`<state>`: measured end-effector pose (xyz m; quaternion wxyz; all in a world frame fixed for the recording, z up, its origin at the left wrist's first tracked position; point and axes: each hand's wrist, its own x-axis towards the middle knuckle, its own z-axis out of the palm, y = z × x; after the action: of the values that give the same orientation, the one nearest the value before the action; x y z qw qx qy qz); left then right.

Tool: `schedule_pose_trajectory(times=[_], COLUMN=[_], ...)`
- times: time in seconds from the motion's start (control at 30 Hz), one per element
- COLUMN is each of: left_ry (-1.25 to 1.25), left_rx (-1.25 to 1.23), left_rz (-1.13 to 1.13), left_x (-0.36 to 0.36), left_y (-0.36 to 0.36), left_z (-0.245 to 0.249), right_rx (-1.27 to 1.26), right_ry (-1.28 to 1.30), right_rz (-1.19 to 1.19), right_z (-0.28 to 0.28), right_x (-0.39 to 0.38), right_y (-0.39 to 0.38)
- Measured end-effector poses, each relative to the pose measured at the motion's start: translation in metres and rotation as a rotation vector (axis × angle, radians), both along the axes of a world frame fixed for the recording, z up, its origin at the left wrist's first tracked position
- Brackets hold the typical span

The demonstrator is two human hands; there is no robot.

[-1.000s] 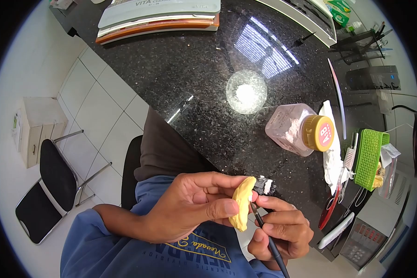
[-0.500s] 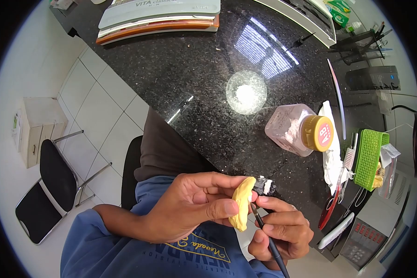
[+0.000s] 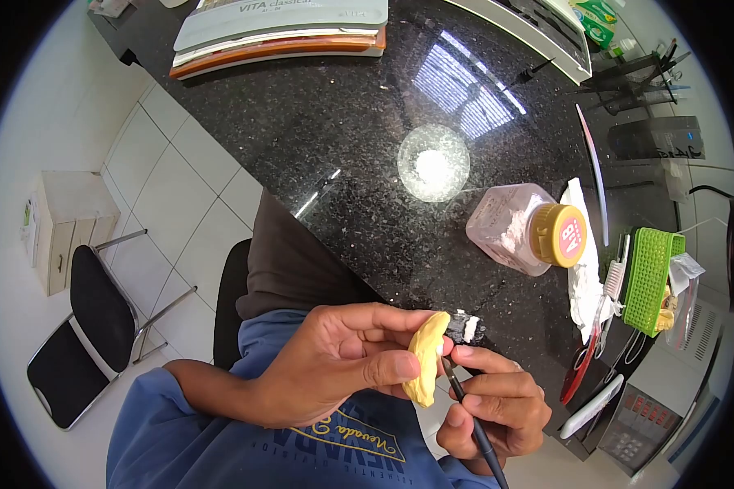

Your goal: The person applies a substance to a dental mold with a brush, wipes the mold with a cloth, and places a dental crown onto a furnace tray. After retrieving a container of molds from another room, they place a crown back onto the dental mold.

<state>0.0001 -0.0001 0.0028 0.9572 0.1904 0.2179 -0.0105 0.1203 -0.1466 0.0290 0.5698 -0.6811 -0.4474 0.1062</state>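
My left hand is closed around a curved yellow putty piece, with the thumb on the near face and the fingers on the far one. A small white bit shows at the putty's right edge. Pinched in my right hand is a slim dark-handled brush, slanting up to the left. Its tip meets or nearly meets that right edge; the exact contact is too small to tell. Just beyond the putty, a patch of white material lies on the dark counter.
A clear jar with a gold lid lies tipped on the speckled counter. White tissue, red-handled scissors and a green basket are to the right. A VITA case sits at the back; a black chair stands left.
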Motion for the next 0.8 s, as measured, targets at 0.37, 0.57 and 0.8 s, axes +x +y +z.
schedule_pose_trajectory(times=[0.37, 0.57, 0.8], left_ry=[0.000, 0.005, 0.000], left_rx=[-0.004, -0.001, 0.002], left_rz=[-0.005, -0.006, -0.005], left_x=[-0.0002, -0.0002, 0.0003], left_y=[0.0003, 0.0005, 0.0008], left_z=[-0.0001, -0.0001, 0.0004], right_rx=[-0.019, -0.006, -0.009], right_ry=[-0.011, -0.009, -0.026], right_rz=[-0.001, -0.012, -0.002], right_z=[0.0004, -0.0008, 0.0000], right_x=[-0.0006, -0.0011, 0.0007], right_y=[0.0021, 0.0023, 0.0033])
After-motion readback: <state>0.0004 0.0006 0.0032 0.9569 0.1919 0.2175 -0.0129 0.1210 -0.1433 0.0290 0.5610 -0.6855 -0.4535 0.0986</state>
